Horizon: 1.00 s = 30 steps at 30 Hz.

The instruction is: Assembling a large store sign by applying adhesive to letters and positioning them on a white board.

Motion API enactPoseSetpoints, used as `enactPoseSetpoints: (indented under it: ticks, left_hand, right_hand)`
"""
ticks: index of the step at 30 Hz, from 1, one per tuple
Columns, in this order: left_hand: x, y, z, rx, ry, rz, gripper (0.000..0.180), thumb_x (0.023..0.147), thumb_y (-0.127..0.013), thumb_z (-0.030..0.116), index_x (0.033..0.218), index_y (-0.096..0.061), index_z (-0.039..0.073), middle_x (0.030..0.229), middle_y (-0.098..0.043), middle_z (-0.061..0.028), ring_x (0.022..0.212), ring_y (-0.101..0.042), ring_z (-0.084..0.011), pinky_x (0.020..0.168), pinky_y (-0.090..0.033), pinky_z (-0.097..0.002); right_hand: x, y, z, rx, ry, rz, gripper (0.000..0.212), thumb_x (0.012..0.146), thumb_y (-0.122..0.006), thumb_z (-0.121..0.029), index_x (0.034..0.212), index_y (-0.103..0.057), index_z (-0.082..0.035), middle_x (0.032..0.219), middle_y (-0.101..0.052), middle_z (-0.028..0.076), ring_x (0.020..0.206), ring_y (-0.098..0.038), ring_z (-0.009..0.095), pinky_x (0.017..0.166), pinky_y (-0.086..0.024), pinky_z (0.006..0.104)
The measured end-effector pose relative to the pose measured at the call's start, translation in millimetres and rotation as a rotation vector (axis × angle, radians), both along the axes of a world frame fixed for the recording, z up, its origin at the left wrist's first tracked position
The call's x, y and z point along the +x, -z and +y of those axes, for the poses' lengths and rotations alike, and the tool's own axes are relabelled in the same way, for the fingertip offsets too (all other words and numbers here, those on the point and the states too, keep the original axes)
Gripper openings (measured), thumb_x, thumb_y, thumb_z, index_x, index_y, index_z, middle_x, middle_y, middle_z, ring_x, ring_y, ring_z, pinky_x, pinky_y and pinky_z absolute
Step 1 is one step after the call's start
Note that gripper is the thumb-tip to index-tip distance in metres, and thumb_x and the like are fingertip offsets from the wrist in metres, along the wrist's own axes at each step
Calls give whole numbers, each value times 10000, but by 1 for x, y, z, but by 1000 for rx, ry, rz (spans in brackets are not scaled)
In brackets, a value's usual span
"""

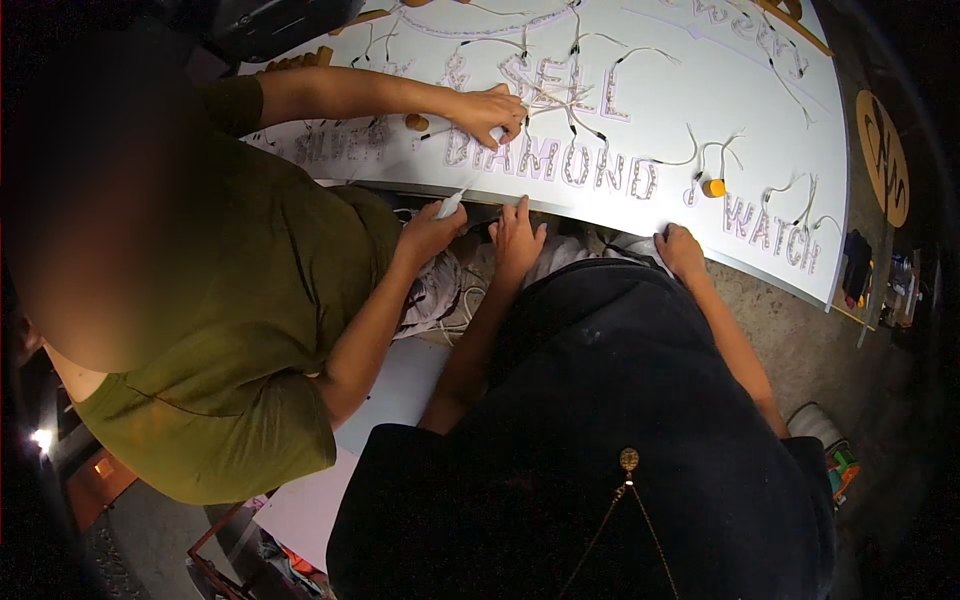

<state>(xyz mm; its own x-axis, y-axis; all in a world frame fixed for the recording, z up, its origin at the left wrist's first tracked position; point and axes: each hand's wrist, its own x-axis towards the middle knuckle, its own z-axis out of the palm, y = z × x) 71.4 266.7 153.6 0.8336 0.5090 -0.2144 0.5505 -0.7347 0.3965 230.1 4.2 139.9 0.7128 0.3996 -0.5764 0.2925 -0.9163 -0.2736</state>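
My left hand (517, 240) rests at the near edge of a white sign board (680, 85), fingers spread and nothing in them. To its right, my right hand (680, 250) lies on the same edge with its fingers curled over it. In front of my hands, outlined letters (585, 165) dotted with small pieces run in rows across the board. Thin wires (575, 95) stick up from them. On my left, a co-worker's hand (490, 112) presses down among the letters. The co-worker's other hand (428, 235) holds a white pointed tube (452, 202) near the edge.
A yellow-capped roll or jar (713, 188) stands on the board by the lower letters, and a small brown round piece (415, 122) lies farther left. A co-worker in a green shirt (240, 300) sits close at my left. A round tan emblem (882, 145) is beyond the board's right end.
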Motion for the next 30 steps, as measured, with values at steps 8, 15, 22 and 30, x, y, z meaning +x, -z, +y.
enactPoseSetpoints:
  ticks: [8,15,22,30]
  left_hand:
    - [-1,1,0,-15,-8,27,655,767,-667,256,1325,-383,61,1119,-477,-177,1069,-490,-332,886,-331,-466]
    - [-2,2,1,-36,-22,58,667,764,-668,257,1337,-374,85,1120,-478,-183,1073,-489,-337,887,-328,-462]
    - [-1,1,2,-37,-24,76,659,770,-666,252,1339,-375,89,1153,-473,-192,1083,-487,-341,900,-320,-463]
    - [-1,1,3,-48,-17,91,666,772,-665,257,1346,-371,92,1164,-467,-189,1094,-481,-335,903,-316,-461]
  right_hand:
    - [-1,-4,1,-7,7,-1,400,867,-527,-340,1006,-580,31,1024,-598,241,955,-595,368,832,-480,425]
    - [-2,-3,1,10,9,-11,392,866,-533,-334,996,-585,32,1021,-597,243,946,-594,374,829,-479,426]
    - [0,-2,1,14,18,22,393,872,-529,-334,999,-587,33,1030,-597,243,962,-592,370,841,-475,427]
    - [2,3,0,-20,3,47,398,874,-522,-335,1027,-575,29,1062,-589,238,988,-583,366,853,-472,427]
